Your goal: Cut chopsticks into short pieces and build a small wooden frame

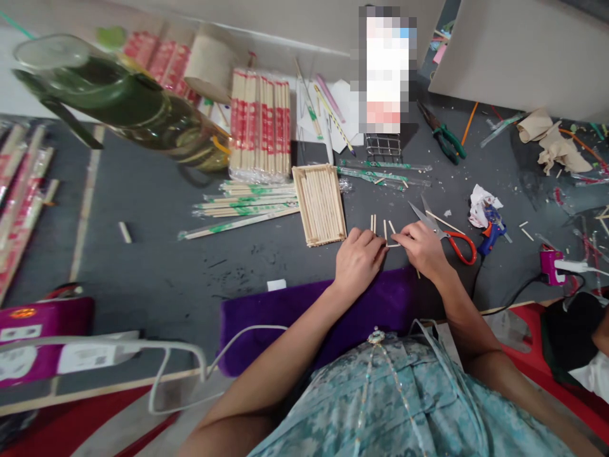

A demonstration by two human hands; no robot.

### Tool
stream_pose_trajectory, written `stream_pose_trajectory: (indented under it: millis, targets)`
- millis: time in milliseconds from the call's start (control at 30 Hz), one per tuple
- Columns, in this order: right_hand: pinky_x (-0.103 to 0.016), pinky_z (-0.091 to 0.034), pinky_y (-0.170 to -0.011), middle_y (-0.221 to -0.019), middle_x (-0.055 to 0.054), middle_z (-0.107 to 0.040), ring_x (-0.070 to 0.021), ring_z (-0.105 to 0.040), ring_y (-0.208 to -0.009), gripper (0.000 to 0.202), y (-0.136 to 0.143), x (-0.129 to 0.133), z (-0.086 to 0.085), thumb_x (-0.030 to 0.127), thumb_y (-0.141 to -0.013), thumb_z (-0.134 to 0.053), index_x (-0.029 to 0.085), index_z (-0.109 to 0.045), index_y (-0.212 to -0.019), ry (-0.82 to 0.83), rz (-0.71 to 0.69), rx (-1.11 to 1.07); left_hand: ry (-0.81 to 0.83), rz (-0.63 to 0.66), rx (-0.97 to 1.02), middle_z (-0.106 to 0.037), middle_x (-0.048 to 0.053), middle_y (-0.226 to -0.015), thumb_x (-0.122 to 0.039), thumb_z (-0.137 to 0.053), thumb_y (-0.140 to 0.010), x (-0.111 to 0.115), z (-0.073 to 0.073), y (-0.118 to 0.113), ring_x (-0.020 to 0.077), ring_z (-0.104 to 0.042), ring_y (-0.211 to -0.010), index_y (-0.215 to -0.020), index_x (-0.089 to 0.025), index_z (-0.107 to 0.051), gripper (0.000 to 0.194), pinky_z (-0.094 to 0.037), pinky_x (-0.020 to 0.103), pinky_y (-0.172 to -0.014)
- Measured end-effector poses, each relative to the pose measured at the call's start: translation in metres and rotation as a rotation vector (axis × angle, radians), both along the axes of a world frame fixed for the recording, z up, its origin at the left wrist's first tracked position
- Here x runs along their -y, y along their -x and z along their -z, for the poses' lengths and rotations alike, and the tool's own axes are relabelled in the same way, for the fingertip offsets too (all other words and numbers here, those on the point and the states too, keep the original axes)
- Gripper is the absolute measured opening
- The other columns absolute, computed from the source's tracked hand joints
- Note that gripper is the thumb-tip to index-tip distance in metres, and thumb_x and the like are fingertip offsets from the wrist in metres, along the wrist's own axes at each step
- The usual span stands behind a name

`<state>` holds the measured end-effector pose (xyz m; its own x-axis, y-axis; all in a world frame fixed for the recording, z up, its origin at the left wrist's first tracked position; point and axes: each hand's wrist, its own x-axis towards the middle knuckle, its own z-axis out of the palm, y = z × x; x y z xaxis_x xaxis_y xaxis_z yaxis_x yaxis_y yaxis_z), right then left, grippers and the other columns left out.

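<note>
My left hand [360, 261] rests on the dark table with its fingers bent together, its tips at the lower ends of short wooden stick pieces [385, 229]. My right hand [421, 249] pinches a short stick piece [392, 226] between thumb and finger, close to the left. A further stick piece [393, 245] lies crosswise between the fingertips. Two more cut pieces [373, 223] lie side by side just beyond the left hand. To the left is a small rectangular tray [321, 204] made of wooden sticks. Orange-handled scissors [460, 246] lie open beside my right hand.
A blue glue gun [493, 230] and pliers [445, 136] lie to the right. Wrapped chopsticks [260, 127] and a green bottle [137, 105] are at the back left. Loose chopsticks [252, 206] lie left of the tray. A purple cloth [276, 317] covers the near edge.
</note>
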<state>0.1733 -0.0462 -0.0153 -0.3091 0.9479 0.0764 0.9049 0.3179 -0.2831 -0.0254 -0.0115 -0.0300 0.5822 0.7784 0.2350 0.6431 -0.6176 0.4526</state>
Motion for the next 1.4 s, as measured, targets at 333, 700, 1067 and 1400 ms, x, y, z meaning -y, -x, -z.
stream_pose_trajectory:
  millis: [333,700,1067,1400]
  targets:
    - [-0.035,-0.043,-0.082,-0.1,-0.008,-0.067,-0.0234,-0.052,-0.098,0.03,-0.003,0.001,0.003,0.018,-0.104,-0.046,0.022,-0.074,-0.113,0.037,0.036,-0.029,0.023,-0.006,-0.001,-0.066,0.009,-0.088,-0.028,-0.056,-0.1,0.0,0.0,-0.001,0.0263,-0.05,-0.085,-0.096,-0.017,-0.072,0.02,-0.047,0.039,-0.077]
    - [-0.035,-0.044,-0.083,-0.1,-0.009,-0.068,-0.0232,-0.054,-0.099,0.03,-0.002,0.001,0.001,0.02,-0.105,-0.045,0.021,-0.074,-0.113,0.044,0.049,-0.02,0.036,-0.006,0.013,-0.066,0.01,-0.088,-0.028,-0.053,-0.1,0.0,0.0,0.0,0.0265,-0.051,-0.085,-0.096,-0.018,-0.072,0.022,-0.047,0.04,-0.077]
    - [-0.035,-0.044,-0.083,-0.1,-0.009,-0.069,-0.0232,-0.054,-0.098,0.03,-0.002,0.001,-0.002,0.019,-0.104,-0.045,0.021,-0.074,-0.112,0.04,0.058,-0.037,0.039,-0.005,0.008,-0.066,0.01,-0.087,-0.029,-0.053,-0.101,0.001,0.0,-0.001,0.0266,-0.05,-0.085,-0.094,-0.018,-0.071,0.022,-0.046,0.04,-0.077]
    - [-0.037,-0.043,-0.083,-0.095,-0.009,-0.069,-0.0243,-0.055,-0.093,0.028,-0.009,-0.016,-0.015,0.024,-0.104,-0.047,0.023,-0.075,-0.104,-0.044,0.168,-0.04,0.035,-0.006,0.02,-0.066,0.01,-0.088,-0.03,-0.055,-0.1,0.001,0.0,0.001,0.0268,-0.051,-0.086,-0.098,-0.018,-0.072,0.021,-0.047,0.039,-0.078]
